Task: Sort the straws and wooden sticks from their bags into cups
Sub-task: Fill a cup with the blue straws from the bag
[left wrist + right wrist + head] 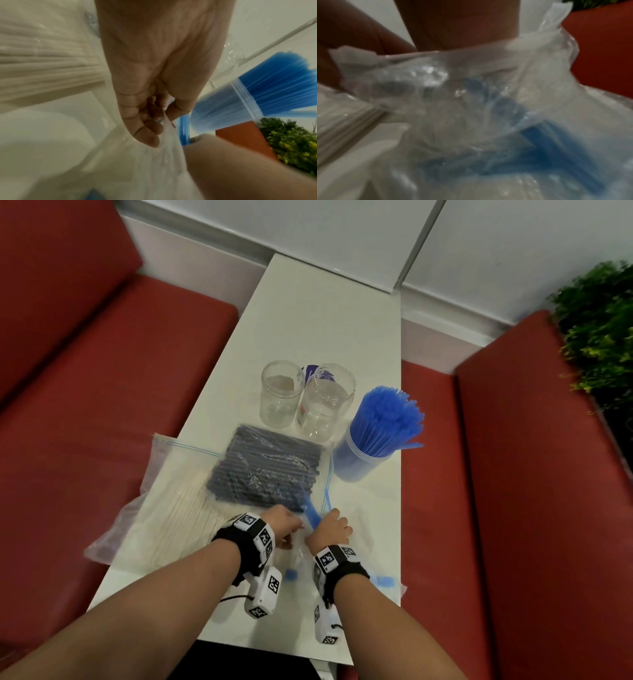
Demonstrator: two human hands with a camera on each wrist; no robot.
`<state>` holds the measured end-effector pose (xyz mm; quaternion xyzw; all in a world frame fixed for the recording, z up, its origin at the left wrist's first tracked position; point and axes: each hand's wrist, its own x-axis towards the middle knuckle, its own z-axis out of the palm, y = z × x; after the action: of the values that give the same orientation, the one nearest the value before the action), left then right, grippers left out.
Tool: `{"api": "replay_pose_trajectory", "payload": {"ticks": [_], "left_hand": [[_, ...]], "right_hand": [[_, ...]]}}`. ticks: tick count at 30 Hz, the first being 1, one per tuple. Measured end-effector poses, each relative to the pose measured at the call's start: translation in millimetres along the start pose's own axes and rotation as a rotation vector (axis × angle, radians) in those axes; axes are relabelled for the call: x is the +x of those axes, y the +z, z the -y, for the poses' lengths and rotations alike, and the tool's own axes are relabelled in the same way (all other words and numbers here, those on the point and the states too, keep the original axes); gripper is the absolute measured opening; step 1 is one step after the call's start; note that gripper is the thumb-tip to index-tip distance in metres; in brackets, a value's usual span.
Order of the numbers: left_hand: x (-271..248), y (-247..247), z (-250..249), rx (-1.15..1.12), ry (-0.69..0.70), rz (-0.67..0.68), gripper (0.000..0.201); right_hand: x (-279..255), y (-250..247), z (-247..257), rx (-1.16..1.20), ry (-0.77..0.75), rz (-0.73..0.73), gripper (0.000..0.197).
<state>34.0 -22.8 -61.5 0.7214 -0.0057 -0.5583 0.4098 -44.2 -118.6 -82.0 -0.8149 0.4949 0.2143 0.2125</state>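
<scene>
A clear bag (pixel 356 529) with a few blue straws (pixel 312 513) is held by both hands at the near end of the table (pixel 325 313).

From the head view, a full cup (pixel 356 460), two empty jars (pixel 305 402), and bagged dark straws (pixel 263 467) and sticks (pixel 181 518) are seen. In the left wrist view, the left hand (pixel 154 83) is seen pinching the film. The right hand (pixel 330 529) appears curled; its fingers are hidden in its own blurred view.

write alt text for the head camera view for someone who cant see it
Both hands, left hand and right hand, grip a nearly empty clear bag with a few blue straws left inside, on a white table. Beyond lie bags of dark straws and wooden sticks, two empty clear cups and a cup of blue straws.
</scene>
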Motion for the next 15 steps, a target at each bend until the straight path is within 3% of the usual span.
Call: {"api": "replay_pose_trajectory", "payload": {"ticks": [5, 9, 15], "left_hand": [[-0.9, -16.1, -25.2, -0.05, 0.137, -0.016, 0.015], [-8.1, -36.1, -45.1, 0.002, 0.227, -0.096, 0.014], [-16.9, -62.9, -62.4, 0.046, 0.283, -0.132, 0.01]], "right_hand": [[7.0, -6.6, -12.7, 0.381, -0.14, 0.041, 0.022], [3.8, -28.0, -10.3, 0.755, -0.249, 0.058, 0.015], [4.0, -56.5, -2.5, 0.857, -0.423, 0.051, 0.019]]}}
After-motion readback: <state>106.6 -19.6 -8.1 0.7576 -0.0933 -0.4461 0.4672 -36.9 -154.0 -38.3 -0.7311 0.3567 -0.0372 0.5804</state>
